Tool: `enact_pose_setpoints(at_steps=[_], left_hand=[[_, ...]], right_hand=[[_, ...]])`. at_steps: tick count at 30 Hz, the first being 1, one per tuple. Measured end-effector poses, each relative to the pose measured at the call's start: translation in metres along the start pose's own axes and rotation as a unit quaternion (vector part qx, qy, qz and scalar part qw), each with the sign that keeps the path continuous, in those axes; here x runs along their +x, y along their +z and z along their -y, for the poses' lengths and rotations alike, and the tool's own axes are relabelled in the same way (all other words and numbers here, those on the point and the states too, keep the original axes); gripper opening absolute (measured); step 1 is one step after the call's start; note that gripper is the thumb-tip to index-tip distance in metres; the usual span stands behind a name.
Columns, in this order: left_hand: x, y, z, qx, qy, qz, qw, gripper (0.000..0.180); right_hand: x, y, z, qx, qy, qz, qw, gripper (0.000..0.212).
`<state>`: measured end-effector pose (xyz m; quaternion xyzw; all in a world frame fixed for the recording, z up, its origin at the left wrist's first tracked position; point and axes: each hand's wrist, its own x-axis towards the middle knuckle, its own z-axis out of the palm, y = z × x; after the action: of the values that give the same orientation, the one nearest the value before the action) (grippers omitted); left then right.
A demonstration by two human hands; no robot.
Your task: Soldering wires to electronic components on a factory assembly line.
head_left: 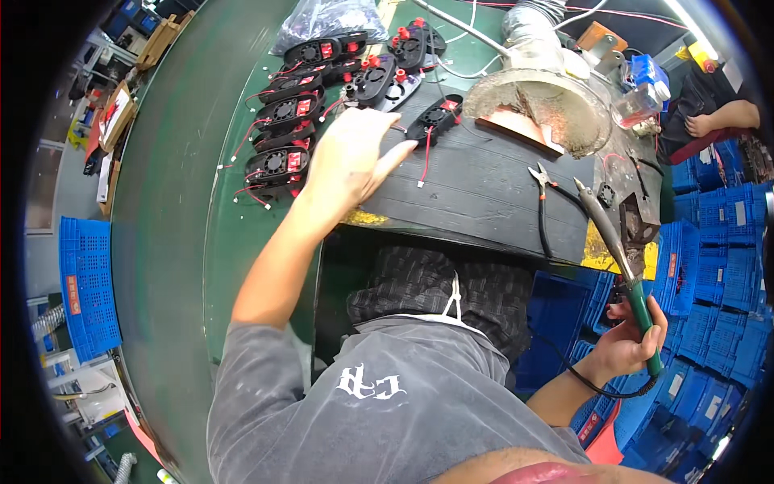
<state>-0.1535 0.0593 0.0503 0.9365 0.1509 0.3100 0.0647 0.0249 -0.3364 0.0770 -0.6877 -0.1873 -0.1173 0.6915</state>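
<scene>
Over the counter (484,194), your left hand (355,153) had its grip spread beside a black fan housing (435,119). Your right hand (622,349) gripped a green-handled soldering iron (638,302).

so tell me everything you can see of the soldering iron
The soldering iron has a green handle, apparently plastic, and a long, greyish metal shaft narrowing to a tip. The right hand grips the handle. The iron slants up and leftward in the picture, its front part over the right side of the dark workbench. A dark cable leaves the handle's lower end. Whether it is hot, or its shaft touches the bench, cannot be told.
</scene>
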Motion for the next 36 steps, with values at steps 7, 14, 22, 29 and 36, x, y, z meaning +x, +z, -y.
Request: enact_pose_setpoints(at_steps=[7, 14, 22, 29, 36], left_hand=[[0.024, 0.07, 0.01, -0.044, -0.211, 0.126, 0.968, 0.064], [0.019, 0.065, -0.001, -0.071, -0.318, 0.186, 0.927, 0.068], [-0.007, 0.039, -0.039, 0.105, -0.17, 0.049, 0.979, 0.047], [0.003, 0.016, -0.065, 0.003, -0.082, 0.028, 0.996, 0.048], [0.032, 0.054, -0.083, -0.057, 0.0, 0.07, 0.996, 0.049]], right_hand=[[0.014, -0.037, -0.013, 0.014, 0.011, -0.027, 0.999, 0.053], [0.029, -0.045, -0.038, 0.017, 0.037, -0.022, 0.999, 0.054], [0.03, -0.045, -0.059, 0.024, 0.053, 0.004, 0.998, 0.057], [0.018, -0.036, -0.073, 0.059, 0.08, 0.004, 0.995, 0.06], [0.012, -0.036, -0.069, 0.084, 0.064, 0.008, 0.994, 0.057]])
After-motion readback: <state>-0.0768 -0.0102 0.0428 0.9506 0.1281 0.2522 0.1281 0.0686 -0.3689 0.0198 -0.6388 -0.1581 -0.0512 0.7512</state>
